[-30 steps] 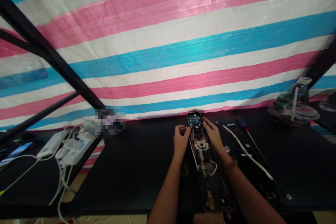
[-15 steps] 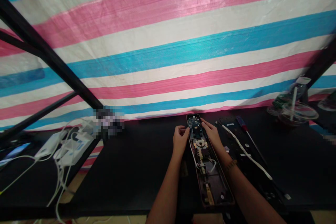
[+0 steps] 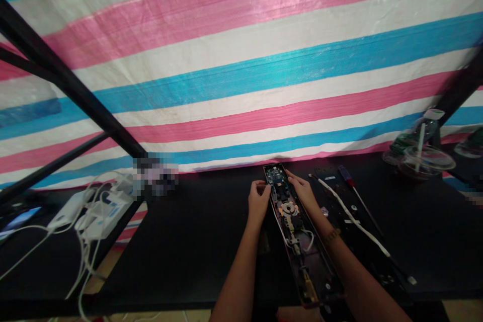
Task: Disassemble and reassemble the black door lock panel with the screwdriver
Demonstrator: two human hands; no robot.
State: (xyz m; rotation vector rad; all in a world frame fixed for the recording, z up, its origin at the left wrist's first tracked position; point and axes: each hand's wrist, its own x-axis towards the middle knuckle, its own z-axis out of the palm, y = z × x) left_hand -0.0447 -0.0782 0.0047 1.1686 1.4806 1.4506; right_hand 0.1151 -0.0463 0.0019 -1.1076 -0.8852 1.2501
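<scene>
A long, narrow opened electronic device housing [image 3: 320,266] lies between my forearms, pointing away from me. Inside it are a circuit board at the far end, a round metal part [image 3: 288,209] near the middle, white wires and brass-coloured pieces. My left hand [image 3: 258,200] pinches the left edge near the far end, thumb and fingers curled together. On the opposite edge, my right hand [image 3: 302,190] grips the housing, and some of its fingertips are hidden behind the rim. My right wrist wears a beaded bracelet [image 3: 332,235].
Right of the housing lie a white sleeved cable [image 3: 350,217], a screwdriver [image 3: 356,191] and small dark parts. A plastic cup [image 3: 426,161] and a bottle stand at the back right. White power strips and cords [image 3: 98,211] sit left, by a black metal frame [image 3: 86,105].
The housing's near end has swung right and closer to me, and its far end has shifted slightly left. Both hands keep their places on its edges.
</scene>
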